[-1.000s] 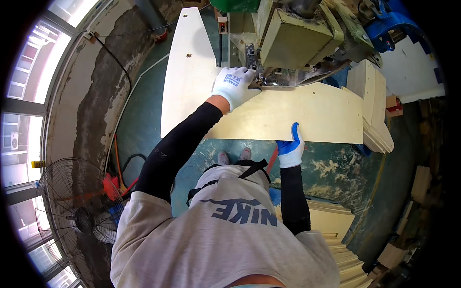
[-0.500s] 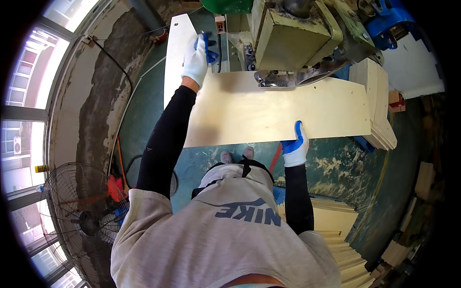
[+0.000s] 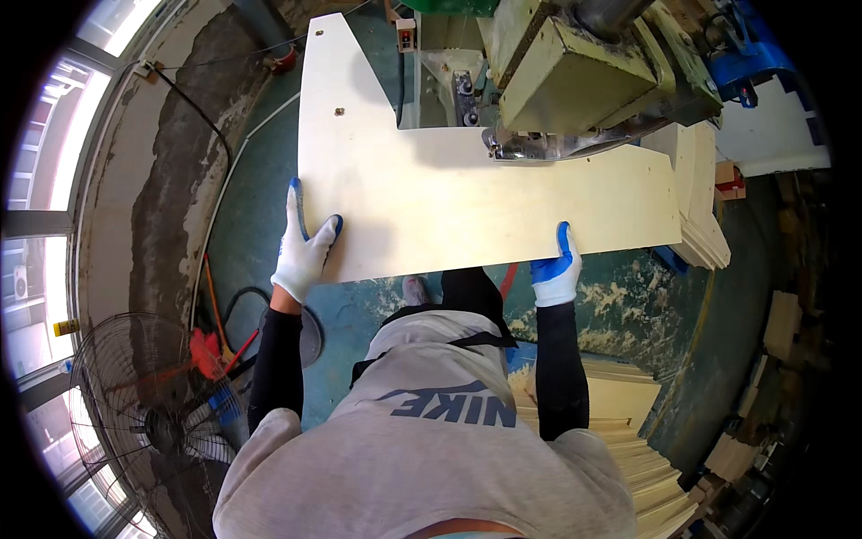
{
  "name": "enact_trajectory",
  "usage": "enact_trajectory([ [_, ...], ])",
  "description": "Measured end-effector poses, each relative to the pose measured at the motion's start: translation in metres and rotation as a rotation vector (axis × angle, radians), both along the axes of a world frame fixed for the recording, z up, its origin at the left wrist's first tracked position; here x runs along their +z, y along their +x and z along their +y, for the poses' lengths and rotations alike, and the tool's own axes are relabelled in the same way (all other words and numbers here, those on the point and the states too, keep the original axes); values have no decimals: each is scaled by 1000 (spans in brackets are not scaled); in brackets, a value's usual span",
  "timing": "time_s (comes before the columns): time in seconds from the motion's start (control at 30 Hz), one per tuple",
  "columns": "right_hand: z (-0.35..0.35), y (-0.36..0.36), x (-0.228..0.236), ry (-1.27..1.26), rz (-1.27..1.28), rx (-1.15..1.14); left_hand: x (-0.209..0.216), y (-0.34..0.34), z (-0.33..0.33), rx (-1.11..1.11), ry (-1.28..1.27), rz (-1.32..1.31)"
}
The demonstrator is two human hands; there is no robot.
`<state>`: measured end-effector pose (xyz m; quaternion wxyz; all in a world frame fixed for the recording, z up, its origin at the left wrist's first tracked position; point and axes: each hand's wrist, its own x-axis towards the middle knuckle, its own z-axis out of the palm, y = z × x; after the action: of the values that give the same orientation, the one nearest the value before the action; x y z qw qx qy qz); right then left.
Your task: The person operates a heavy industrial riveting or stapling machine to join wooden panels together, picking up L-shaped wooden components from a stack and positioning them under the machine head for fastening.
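A large pale L-shaped plywood panel [image 3: 485,198] lies level in front of me, its far edge under the head of a yellow-green machine [image 3: 579,85]. My left hand [image 3: 303,247], in a white glove with blue palm, grips its near left corner, thumb on top and one finger along the side edge. With its thumb on the upper face, my right hand [image 3: 558,269] holds the near edge toward the right; its other fingers go underneath, mostly out of sight. Small metal fittings [image 3: 339,112] sit in the panel's left arm.
Stacked panels [image 3: 696,198] stand at the right beyond the board, and more plywood pieces [image 3: 620,400] are piled by my right side. A wire-caged fan [image 3: 162,422] stands at lower left, near a red cloth-like thing [image 3: 206,352]. A small switch box [image 3: 406,36] is beside the machine.
My left hand has come back from the panel's far left arm to its near left corner. The panel has shifted slightly left. My right hand keeps its hold, and one foot has moved.
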<state>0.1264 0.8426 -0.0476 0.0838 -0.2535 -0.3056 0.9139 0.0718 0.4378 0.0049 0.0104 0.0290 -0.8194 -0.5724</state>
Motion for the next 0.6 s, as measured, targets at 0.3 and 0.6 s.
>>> enact_trajectory([
  [0.3,-6,3,3,91,-30,-52,-12,-12,-9,-26,-146,9],
  [0.6,32,5,0,-120,132,-43,7,-15,-7,-35,69,27],
])
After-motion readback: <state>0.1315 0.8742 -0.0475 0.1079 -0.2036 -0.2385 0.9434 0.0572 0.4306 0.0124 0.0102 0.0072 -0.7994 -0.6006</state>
